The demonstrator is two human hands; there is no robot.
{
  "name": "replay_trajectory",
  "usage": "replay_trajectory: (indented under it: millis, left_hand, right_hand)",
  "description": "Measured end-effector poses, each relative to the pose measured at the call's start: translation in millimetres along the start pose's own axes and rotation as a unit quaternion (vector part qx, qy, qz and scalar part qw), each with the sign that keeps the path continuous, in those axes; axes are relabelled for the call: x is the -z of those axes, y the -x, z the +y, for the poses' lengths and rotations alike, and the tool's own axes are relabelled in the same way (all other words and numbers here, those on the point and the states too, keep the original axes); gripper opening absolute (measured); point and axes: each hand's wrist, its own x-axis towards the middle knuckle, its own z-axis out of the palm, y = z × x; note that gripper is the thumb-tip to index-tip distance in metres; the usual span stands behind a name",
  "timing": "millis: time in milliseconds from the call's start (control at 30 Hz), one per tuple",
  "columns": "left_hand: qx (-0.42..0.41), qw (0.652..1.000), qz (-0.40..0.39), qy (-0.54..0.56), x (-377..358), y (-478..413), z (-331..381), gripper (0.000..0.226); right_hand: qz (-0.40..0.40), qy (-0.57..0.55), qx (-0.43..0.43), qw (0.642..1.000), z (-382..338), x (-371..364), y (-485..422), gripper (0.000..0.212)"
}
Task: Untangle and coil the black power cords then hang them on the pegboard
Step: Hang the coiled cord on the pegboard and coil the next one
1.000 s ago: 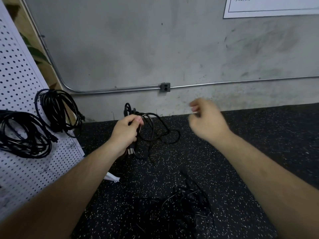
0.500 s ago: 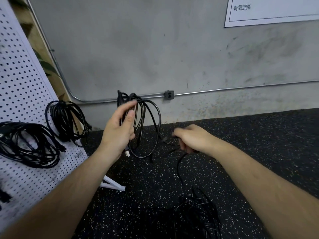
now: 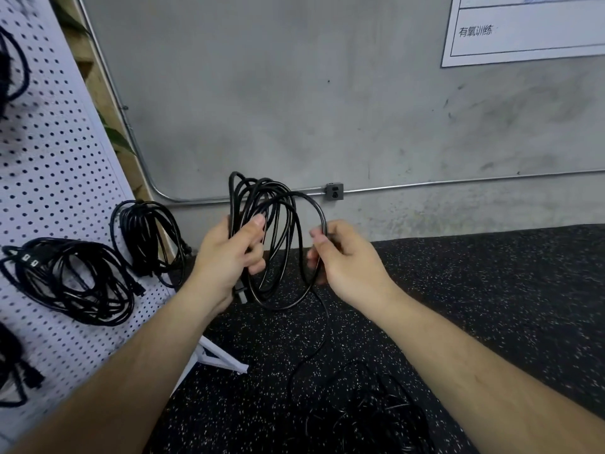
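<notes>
Speckled floor (image 3: pixel 491 290), grey concrete wall (image 3: pixel 294 109); left hand (image 3: pixel 226 260) clasps the coiled black cord (image 3: pixel 262 188), right hand (image 3: pixel 347 260) pinches it

1. One white pegboard (image 3: pixel 55 178).
2. Four black coils hung on it: two whole, the farther coil (image 3: pixel 137 237) and the nearer coil (image 3: pixel 65 280); two cut off by the frame's edge, the top coil (image 3: pixel 8 70) and the bottom coil (image 3: pixel 13 365).
3. One half-wound cord (image 3: pixel 258 191), held in two grips: left grip (image 3: pixel 229 257) and right grip (image 3: pixel 347 260).
4. One tangled heap (image 3: pixel 370 417) on the floor.
5. One wall socket (image 3: pixel 334 191), one conduit (image 3: pixel 458 183), one notice (image 3: pixel 523 27).
</notes>
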Motion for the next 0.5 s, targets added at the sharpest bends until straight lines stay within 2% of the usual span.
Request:
replay_trajectory:
  millis: [67,133,200,267,333,400,433,500]
  left_hand:
    - [0.016,0.999,-0.039,0.015,0,3,3,0.031]
    - [0.028,0.996,-0.077,0.035,-3,7,8,0.029]
    - [0.042,0.990,-0.115,0.068,-4,10,11,0.026]
    - [0.059,0.981,-0.150,0.110,-2,11,13,0.025]
    - [0.088,0.967,-0.181,0.157,1,11,13,0.029]
    - [0.126,0.953,-0.208,0.180,2,13,9,0.021]
    - [0.144,0.946,-0.223,0.183,2,14,7,0.019]
    - [0.176,0.932,-0.263,0.178,1,17,2,0.020]
  right_hand:
    - [0.044,0.107,0.022,0.993,5,2,-2,0.009]
    - [0.059,0.159,0.055,0.984,11,2,-4,0.021]
    - [0.051,0.118,0.045,0.991,10,-2,-4,0.031]
    - [0.014,0.040,-0.001,0.999,6,-5,-3,0.034]
    - [-0.008,-0.007,-0.018,1.000,4,-7,-1,0.032]
    - [0.002,-0.055,0.001,0.998,2,-7,-1,0.022]
    - [0.006,-0.083,0.005,0.997,0,-5,-1,0.026]
    - [0.011,-0.097,0.001,0.995,0,0,-6,0.062]
